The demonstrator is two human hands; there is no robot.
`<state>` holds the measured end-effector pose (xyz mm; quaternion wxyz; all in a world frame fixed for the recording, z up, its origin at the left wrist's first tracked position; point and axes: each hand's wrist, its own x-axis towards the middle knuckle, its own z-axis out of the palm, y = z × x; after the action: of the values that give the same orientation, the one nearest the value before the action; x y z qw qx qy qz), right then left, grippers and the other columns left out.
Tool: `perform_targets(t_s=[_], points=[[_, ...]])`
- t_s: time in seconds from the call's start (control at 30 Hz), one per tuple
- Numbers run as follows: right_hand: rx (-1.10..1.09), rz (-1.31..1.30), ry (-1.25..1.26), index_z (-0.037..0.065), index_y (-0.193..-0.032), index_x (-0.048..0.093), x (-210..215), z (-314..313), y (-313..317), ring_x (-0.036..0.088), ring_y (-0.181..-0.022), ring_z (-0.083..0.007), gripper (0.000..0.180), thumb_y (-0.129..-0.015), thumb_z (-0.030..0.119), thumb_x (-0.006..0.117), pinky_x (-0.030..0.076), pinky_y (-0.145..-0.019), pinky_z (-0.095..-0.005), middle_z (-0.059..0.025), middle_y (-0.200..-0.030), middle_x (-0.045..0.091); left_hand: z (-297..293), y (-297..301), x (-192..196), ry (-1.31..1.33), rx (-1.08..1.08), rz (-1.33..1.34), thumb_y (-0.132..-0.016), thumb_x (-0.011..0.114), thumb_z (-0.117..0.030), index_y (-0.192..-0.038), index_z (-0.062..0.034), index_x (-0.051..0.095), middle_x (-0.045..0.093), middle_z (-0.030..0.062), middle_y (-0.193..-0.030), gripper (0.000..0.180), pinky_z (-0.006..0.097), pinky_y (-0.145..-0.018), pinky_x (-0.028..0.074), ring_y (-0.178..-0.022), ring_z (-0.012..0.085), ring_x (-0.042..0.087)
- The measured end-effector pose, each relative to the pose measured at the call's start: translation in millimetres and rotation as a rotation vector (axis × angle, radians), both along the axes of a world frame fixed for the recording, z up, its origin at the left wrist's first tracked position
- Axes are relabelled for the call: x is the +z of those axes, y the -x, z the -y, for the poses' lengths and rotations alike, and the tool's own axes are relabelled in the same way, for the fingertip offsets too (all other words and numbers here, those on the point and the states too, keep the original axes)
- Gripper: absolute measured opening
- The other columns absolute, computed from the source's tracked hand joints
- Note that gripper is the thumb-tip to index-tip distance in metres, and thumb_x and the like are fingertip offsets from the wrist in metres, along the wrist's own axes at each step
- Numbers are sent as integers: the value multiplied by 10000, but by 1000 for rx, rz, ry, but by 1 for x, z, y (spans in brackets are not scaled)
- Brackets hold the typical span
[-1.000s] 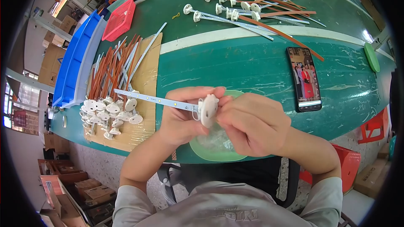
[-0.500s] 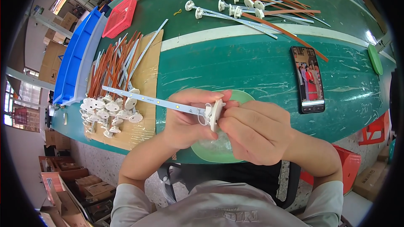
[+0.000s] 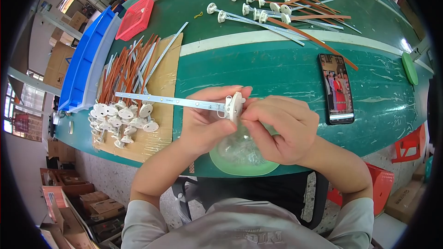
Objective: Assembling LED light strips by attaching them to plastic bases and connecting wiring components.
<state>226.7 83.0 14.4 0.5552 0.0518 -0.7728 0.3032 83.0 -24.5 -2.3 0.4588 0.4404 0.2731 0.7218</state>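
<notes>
My left hand [image 3: 207, 120] grips a long thin silver strip [image 3: 166, 100] near its right end; the strip runs out to the left over the table. My right hand [image 3: 281, 129] pinches a small white round cap [image 3: 236, 105] sitting on that end of the strip. Both hands hover above a pale green dish [image 3: 244, 163] holding a clear plastic bag of small parts. A heap of white round caps [image 3: 121, 120] lies on a cardboard sheet [image 3: 161, 83] to the left, beside a bundle of orange and silver strips [image 3: 131, 67].
A phone [image 3: 336, 87] with a lit screen lies to the right on the green table [image 3: 277, 64]. Finished strips with white caps [image 3: 272, 9] are spread at the far side. Blue bins [image 3: 85, 60] and a red basket [image 3: 135, 17] stand at the left; a green lid [image 3: 409, 68] far right.
The strip has tilted slightly and the white cap has turned edge-on at its end; my hands have shifted a little right and stay closed around it.
</notes>
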Motion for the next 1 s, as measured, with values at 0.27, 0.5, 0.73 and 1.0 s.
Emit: perform_targets(t_s=[0.27,0.5,0.73,1.0], points=[[-29,80,-26,-24,-854,652,0,-1,-7,622,-542,-243,181,-692,-102,667,491,-502,-289,-129,-737,665,-4,-9,-6,4,97,-15,-777,781,-5,-1279,28,560,627,187,-1237,550,399,-1027,478,-1201,256,590],[31,57,29,-23,-888,666,5,-16,3,650,-644,-226,108,-784,-48,664,507,-594,-281,-130,-784,677,3,3,39,133,199,-95,-811,739,13,-1222,34,579,648,154,-1166,442,376,-929,539,-1092,240,648],[-154,116,95,-36,-890,666,-7,-43,-7,643,-695,-129,57,-882,17,645,497,-631,-243,-110,-801,687,57,105,117,422,512,-598,-836,705,-65,-1151,14,616,667,83,-952,336,223,-631,502,-785,127,657],[-125,238,-73,1,-811,661,-3,-35,-6,607,-579,-158,41,-801,-7,700,461,-543,-257,-78,-705,652,167,206,157,1118,770,-1384,-775,689,-149,-966,37,671,658,67,-681,267,243,-510,474,-551,115,610]])
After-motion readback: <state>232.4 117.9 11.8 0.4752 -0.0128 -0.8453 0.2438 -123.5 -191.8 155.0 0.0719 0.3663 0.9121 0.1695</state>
